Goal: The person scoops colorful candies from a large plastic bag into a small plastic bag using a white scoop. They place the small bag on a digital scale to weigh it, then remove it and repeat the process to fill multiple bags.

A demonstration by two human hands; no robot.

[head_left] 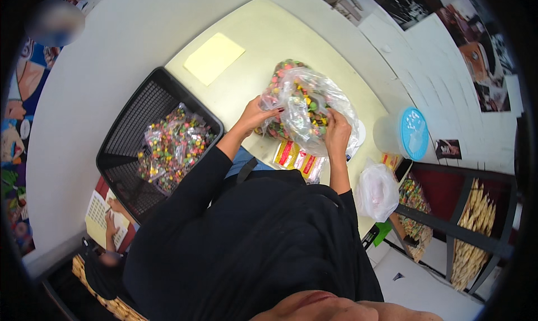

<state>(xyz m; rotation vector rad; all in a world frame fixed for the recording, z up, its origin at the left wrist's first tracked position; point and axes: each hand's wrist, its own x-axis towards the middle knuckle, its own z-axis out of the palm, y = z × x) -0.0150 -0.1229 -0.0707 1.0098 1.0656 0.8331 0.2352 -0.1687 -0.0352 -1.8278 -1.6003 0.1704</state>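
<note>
A large clear plastic bag [294, 98] full of small multicoloured pieces stands on the pale yellow table [260, 31], its mouth gathered open toward me. My left hand [258, 117] grips the bag's left edge between thumb and fingers. On the other side, my right hand [337, 130] pinches the plastic at the bag's right rim; its fingertips are partly hidden by the film. Yellow and red printed packets [296, 159] lie below the bag at the table's near edge. Left of me, a black mesh plastic basket [122, 127] holds many small filled clear bags [174, 148].
A yellow paper sheet [214, 58] lies on the table. To the right are a clear tub with a blue lid [414, 132], a white plastic bag [378, 193] and a dark metal shelf [458, 230]. At lower left, another person's hands [112, 220] rest on a printed sheet.
</note>
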